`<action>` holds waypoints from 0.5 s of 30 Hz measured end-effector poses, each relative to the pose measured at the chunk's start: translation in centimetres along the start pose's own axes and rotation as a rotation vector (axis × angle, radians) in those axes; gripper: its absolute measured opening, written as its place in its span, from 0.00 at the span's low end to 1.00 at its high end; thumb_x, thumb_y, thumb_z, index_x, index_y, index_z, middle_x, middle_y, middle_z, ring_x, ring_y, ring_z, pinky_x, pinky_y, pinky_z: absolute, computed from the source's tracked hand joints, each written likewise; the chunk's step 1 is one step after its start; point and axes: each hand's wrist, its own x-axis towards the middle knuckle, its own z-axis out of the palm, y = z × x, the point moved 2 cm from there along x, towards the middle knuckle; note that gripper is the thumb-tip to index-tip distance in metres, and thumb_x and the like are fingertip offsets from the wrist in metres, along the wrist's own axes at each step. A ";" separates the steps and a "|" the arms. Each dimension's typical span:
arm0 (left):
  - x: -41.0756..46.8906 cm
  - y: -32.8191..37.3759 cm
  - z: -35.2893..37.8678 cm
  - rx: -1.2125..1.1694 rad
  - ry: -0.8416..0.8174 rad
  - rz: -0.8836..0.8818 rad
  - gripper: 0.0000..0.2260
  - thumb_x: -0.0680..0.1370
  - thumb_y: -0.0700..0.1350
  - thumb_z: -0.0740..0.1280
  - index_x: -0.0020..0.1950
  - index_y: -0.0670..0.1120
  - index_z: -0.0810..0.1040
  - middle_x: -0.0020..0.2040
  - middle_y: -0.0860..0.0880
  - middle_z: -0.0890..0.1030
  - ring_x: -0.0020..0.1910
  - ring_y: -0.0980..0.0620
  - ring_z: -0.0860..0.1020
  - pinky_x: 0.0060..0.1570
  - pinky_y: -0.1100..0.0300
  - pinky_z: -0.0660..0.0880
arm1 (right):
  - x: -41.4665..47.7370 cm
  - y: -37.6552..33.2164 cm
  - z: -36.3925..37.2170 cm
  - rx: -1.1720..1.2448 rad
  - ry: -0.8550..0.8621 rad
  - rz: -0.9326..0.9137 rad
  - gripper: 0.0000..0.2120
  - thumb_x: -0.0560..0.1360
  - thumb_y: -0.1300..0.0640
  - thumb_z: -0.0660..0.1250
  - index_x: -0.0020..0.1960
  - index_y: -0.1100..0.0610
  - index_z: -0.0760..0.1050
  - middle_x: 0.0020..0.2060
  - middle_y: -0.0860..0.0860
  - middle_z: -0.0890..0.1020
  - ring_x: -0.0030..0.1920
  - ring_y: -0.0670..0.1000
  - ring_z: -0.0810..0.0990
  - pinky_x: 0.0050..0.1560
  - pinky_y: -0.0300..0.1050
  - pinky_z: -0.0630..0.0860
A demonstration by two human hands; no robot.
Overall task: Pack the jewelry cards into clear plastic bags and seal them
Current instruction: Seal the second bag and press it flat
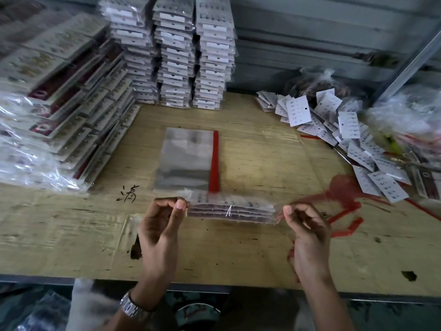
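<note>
L hand [158,225] pinches 1 end of the filled bag [262,207], R hand [307,232] the other; keep cards [226,214] squared, pull evenly, then prob. close it flat w/o creases.

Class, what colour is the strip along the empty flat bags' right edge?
The strip is red; head view shows it best.

Left hand [159,226] and right hand [307,231] pinch bagged cards [230,210] at 6 o'clock; empty bags [188,158] at 12.

The bagged rectangular card stack [231,212] showed maroon edges; the flat clear plastic bag [186,158] bore a red strip [214,161].
</note>
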 end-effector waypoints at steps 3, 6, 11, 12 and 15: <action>-0.6 0.0 -0.1 0.002 0.074 0.031 0.06 0.78 0.37 0.66 0.46 0.47 0.79 0.43 0.51 0.84 0.43 0.54 0.82 0.46 0.65 0.78 | -0.5 -0.1 0.6 0.044 0.030 0.061 0.05 0.72 0.58 0.69 0.38 0.52 0.81 0.32 0.53 0.82 0.37 0.52 0.81 0.49 0.45 0.79; -1.0 0.2 -0.1 -0.029 0.092 0.022 0.04 0.77 0.41 0.70 0.45 0.51 0.81 0.43 0.53 0.84 0.43 0.56 0.82 0.46 0.66 0.79 | -0.7 0.0 1.0 0.092 0.071 0.085 0.13 0.73 0.66 0.68 0.36 0.51 0.82 0.29 0.51 0.81 0.32 0.46 0.79 0.40 0.34 0.75; -1.2 0.2 -0.8 -0.028 0.096 -0.038 0.03 0.76 0.46 0.72 0.43 0.53 0.82 0.40 0.53 0.84 0.41 0.57 0.82 0.43 0.67 0.78 | -1.3 0.3 1.1 0.077 0.057 0.083 0.13 0.75 0.67 0.67 0.36 0.54 0.81 0.30 0.52 0.81 0.31 0.45 0.77 0.35 0.30 0.72; -1.2 0.1 -0.9 -0.023 0.097 -0.046 0.04 0.76 0.44 0.72 0.42 0.52 0.82 0.40 0.52 0.85 0.41 0.57 0.82 0.43 0.67 0.78 | -1.4 0.4 1.1 0.058 0.058 0.073 0.11 0.75 0.66 0.67 0.36 0.54 0.81 0.30 0.53 0.81 0.31 0.44 0.77 0.35 0.31 0.72; -1.3 0.1 -0.8 -0.049 0.104 -0.079 0.05 0.75 0.42 0.69 0.42 0.51 0.82 0.40 0.52 0.84 0.40 0.57 0.83 0.43 0.68 0.78 | -1.7 0.6 1.2 0.030 0.053 0.059 0.11 0.76 0.64 0.67 0.37 0.55 0.79 0.30 0.52 0.81 0.29 0.41 0.75 0.37 0.31 0.72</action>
